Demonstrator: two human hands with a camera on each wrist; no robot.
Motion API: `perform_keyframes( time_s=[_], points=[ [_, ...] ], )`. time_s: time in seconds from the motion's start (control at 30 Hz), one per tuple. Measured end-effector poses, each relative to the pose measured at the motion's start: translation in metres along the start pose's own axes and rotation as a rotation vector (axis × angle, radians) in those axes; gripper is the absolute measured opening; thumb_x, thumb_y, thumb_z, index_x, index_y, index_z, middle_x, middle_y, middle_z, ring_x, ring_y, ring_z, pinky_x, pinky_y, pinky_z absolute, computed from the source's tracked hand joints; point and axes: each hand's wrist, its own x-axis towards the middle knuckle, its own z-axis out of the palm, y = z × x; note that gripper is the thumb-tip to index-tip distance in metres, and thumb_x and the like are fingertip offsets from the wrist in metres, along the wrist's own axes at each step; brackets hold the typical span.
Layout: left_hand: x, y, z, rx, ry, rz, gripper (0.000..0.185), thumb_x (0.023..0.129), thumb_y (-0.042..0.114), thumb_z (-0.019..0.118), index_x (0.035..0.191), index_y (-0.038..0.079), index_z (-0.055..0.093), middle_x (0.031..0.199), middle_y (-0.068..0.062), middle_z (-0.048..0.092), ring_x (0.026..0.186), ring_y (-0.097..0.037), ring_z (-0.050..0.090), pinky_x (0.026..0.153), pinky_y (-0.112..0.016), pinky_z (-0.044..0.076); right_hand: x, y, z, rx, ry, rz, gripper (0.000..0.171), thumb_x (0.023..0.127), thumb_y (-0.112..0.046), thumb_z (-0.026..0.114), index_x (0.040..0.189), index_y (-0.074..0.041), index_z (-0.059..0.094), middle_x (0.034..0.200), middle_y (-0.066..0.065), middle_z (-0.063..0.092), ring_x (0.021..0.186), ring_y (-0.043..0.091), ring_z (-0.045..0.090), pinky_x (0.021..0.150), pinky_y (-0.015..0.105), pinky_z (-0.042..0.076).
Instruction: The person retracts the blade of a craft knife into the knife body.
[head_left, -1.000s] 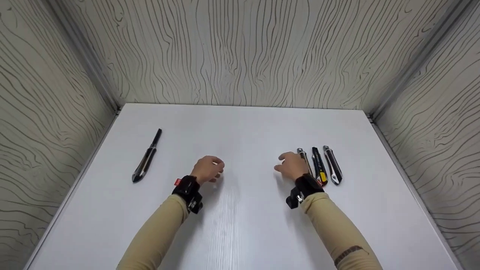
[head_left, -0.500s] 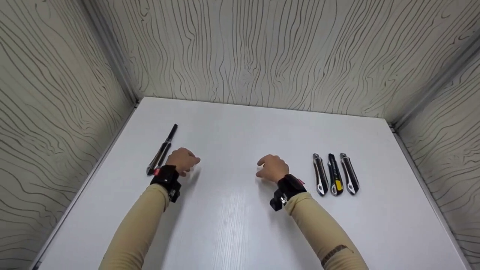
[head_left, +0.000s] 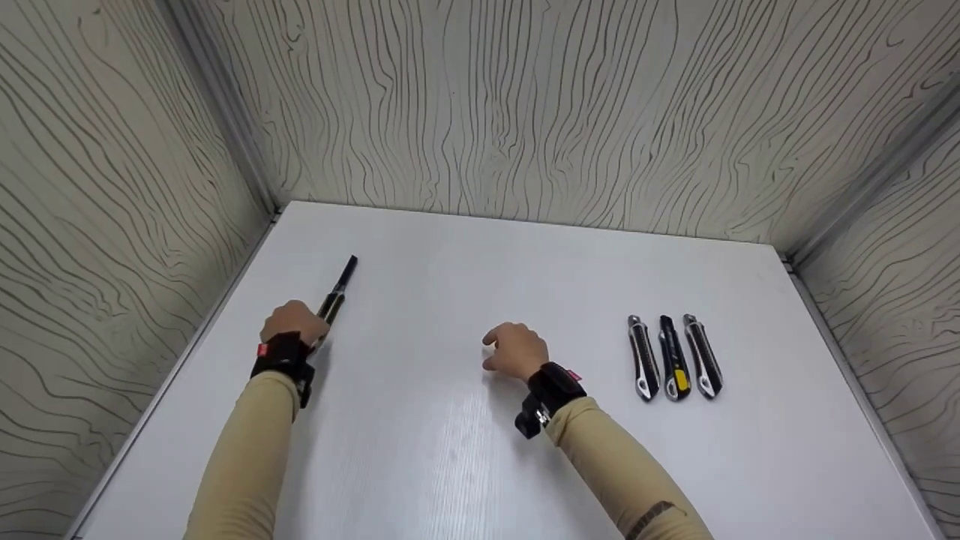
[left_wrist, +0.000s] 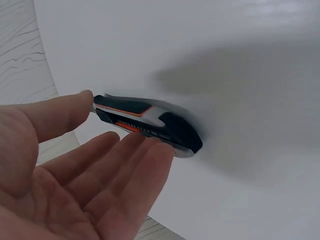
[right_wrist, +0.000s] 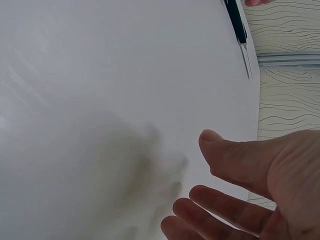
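On the left of the table lies a black and silver utility knife (head_left: 334,301) with its blade extended. My left hand (head_left: 296,321) is over its handle, hiding the rear part in the head view. In the left wrist view the thumb and spread fingers (left_wrist: 155,165) stand on either side of the knife (left_wrist: 150,120), whose body shows orange trim; the fingertips are right at its edge. My right hand (head_left: 517,349) hovers over the middle of the table, thumb and fingers apart, with nothing between them. The extended knife (right_wrist: 236,20) also shows at the top of the right wrist view.
Three retracted utility knives lie side by side on the right: a silver and black one (head_left: 643,358), a black one with a yellow slider (head_left: 674,360), and another silver and black one (head_left: 703,357). Wood-patterned walls (head_left: 480,105) enclose the white table (head_left: 465,277).
My left hand has moved left from mid-table to the extended knife. The right hand has moved left, away from the three knives. The head view has shifted, then settled.
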Motion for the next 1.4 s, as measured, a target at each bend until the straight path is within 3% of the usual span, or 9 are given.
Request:
perform_keyframes(
  time_s=[0.17,0.43,0.77,1.1,1.4],
  points=[
    [0.011,-0.018,0.007,0.016,0.013,-0.053,0.012,0.079,0.012,0.054,0.070,0.005,0.053,0.066,-0.009,0.054,0.060,-0.021,0.049,0.047,-0.031,0.042,-0.002,0.000,0.000,0.020,-0.004,-0.005,0.039,0.077,-0.022,0.080,0.115,-0.013,0.072,0.104,0.007,0.071,0.093,0.025,0.066,0.076,0.040,0.055],
    [0.023,-0.032,0.024,0.020,0.002,-0.055,0.027,0.078,0.022,0.069,0.082,-0.003,0.062,0.069,-0.010,0.057,0.062,-0.022,0.051,0.048,-0.030,0.044,-0.002,0.007,0.001,0.020,-0.010,0.019,0.041,0.076,-0.022,0.081,0.115,-0.014,0.072,0.100,0.005,0.071,0.090,0.023,0.065,0.073,0.038,0.054],
    [0.023,-0.025,0.039,0.065,0.097,-0.038,0.014,0.080,0.012,0.058,0.072,0.000,0.058,0.064,-0.010,0.055,0.058,-0.022,0.051,0.045,-0.032,0.042,-0.003,0.012,0.001,0.024,-0.018,0.028,0.042,0.077,-0.024,0.080,0.116,-0.014,0.071,0.103,0.006,0.073,0.094,0.025,0.067,0.077,0.040,0.055],
    [0.020,-0.022,0.044,0.060,0.152,0.025,0.014,0.077,0.010,0.059,0.068,0.001,0.056,0.061,-0.010,0.055,0.056,-0.023,0.051,0.044,-0.032,0.040,-0.009,0.016,-0.004,0.034,0.005,0.036,0.039,0.079,-0.024,0.078,0.116,-0.013,0.071,0.104,0.006,0.073,0.095,0.025,0.067,0.078,0.041,0.056],
    [0.011,0.002,0.049,0.033,0.191,0.118,0.019,0.075,0.017,0.067,0.069,0.002,0.057,0.063,-0.010,0.058,0.057,-0.025,0.054,0.047,-0.033,0.040,-0.009,0.025,-0.010,0.037,0.047,0.049,0.038,0.079,-0.024,0.077,0.114,-0.012,0.071,0.102,0.006,0.072,0.094,0.025,0.067,0.077,0.042,0.055]
  ],
)
